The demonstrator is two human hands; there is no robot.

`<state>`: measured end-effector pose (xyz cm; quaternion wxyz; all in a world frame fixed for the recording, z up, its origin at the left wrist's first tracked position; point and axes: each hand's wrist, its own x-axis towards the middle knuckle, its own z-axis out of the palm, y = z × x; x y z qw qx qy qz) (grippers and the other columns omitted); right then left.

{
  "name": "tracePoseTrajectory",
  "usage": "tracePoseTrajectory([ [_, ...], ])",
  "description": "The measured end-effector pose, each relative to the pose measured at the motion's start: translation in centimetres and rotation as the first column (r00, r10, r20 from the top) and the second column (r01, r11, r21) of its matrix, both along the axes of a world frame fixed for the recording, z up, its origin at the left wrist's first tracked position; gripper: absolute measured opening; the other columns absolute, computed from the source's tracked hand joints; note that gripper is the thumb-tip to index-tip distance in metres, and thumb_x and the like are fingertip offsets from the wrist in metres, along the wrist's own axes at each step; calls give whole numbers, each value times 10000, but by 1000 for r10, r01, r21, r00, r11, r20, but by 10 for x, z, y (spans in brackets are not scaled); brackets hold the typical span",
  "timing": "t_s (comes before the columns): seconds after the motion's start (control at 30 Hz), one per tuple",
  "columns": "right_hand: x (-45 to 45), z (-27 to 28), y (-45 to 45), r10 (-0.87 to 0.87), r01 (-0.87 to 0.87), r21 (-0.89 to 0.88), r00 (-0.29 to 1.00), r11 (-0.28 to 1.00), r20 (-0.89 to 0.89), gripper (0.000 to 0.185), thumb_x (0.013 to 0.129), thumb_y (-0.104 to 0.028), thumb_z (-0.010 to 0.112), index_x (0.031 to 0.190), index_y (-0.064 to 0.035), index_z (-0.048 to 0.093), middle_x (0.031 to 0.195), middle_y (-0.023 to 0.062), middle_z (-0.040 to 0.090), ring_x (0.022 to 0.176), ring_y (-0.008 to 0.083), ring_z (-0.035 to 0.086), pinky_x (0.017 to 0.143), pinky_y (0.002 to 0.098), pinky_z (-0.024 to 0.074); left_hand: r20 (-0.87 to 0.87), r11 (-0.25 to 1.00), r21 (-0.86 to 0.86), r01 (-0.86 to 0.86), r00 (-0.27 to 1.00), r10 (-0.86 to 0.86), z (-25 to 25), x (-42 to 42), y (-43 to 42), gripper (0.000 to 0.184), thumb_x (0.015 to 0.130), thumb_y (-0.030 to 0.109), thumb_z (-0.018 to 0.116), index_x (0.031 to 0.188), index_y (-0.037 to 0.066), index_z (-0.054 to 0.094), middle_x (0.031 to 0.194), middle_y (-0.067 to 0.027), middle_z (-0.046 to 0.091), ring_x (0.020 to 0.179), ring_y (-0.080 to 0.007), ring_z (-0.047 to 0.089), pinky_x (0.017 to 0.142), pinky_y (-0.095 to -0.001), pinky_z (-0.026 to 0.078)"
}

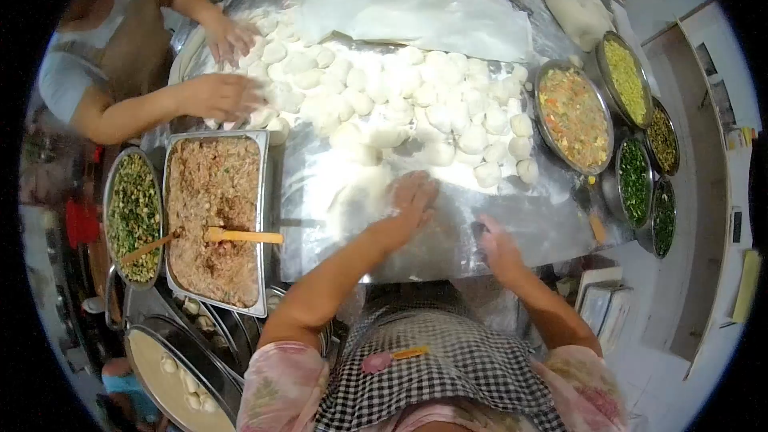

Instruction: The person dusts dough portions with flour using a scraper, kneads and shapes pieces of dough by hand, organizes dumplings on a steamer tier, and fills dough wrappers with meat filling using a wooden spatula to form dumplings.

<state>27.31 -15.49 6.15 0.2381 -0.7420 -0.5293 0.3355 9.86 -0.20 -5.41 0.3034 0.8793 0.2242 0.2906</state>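
My left hand is over the floury metal table, its fingers stretched out just below the spread of dough pieces. Nothing shows in its grasp. To the right, my right hand hovers at the front part of the table, fingers pointing away from me and slightly apart, with no object visible in it. The dough pieces are pale, rounded, dusted with flour and lie close together, some overlapping. Between my hands is bare steel with smears of flour.
At the left, a person's hands work at the dough. A rectangular tray of minced filling holds a wooden spatula. Bowls of fillings line the right edge. A white cloth and large dough lump lie behind.
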Motion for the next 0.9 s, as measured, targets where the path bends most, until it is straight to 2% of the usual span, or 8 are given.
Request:
tracePoseTrajectory([
  [0.27,40,-28,-11,24,-71,297,987,952,158,246,866,-72,492,1094,-14,563,1019,195,591,910,340,562,822,394,440,-211,974,-72,-217,957,198,81,59,55,337,722,98,646,1036,44,535,1067,-168,452,975,-361,462,838,-443,412],
  [0.4,52,-23,-16,26,-26,230,1000,973,1,233,879,-93,490,1080,-17,582,1004,177,603,868,317,571,795,363,448,52,985,-14,-173,983,174,143,41,35,286,687,92,673,934,35,540,1033,-162,459,931,-328,477,772,-403,452],
  [0.47,59,-26,-24,-5,12,151,999,989,-47,229,884,-98,485,1070,-16,590,992,168,607,860,299,575,785,343,451,-229,574,-741,-348,935,271,170,37,-3,388,690,84,689,1045,48,535,1039,-159,481,973,-309,473,781,-379,445],
  [0.5,63,-29,-28,-11,14,131,1000,991,-27,225,885,-95,481,1061,-13,594,974,166,608,856,290,575,781,338,451,-279,396,-831,-392,908,314,158,37,-18,409,703,104,689,1077,54,532,1046,-158,485,990,-309,470,799,-380,435],
  [0.57,68,-30,-35,14,-13,115,1000,993,-13,218,886,-89,476,1045,-4,598,940,164,609,841,273,578,765,329,456,-230,631,-699,-337,941,248,116,18,-43,438,734,162,679,1131,62,523,1080,-163,484,1026,-314,458,849,-392,406],
  [0.63,76,-22,-28,76,-74,150,997,986,-11,211,885,-80,474,1032,5,600,906,164,607,817,258,585,742,322,464,-185,994,68,80,981,-66,71,-19,-47,462,770,239,656,1174,67,513,1135,-172,474,1065,-326,443,912,-411,365],
  [0.77,94,-37,-40,54,-46,110,996,993,-72,230,891,-118,482,1054,2,591,912,158,610,843,271,581,773,324,452,-168,978,200,-61,981,95,82,6,-29,561,826,355,595,1310,116,440,1321,-203,392,1240,-365,339,1042,-496,221],
  [0.9,110,-39,-47,52,-49,30,993,998,-105,264,900,-175,488,1084,-7,577,995,155,620,952,315,568,870,355,427,-396,984,30,178,906,-152,52,52,-33,424,923,252,454,1316,92,436,1383,-126,358,1304,-326,265,1103,-443,163],
])
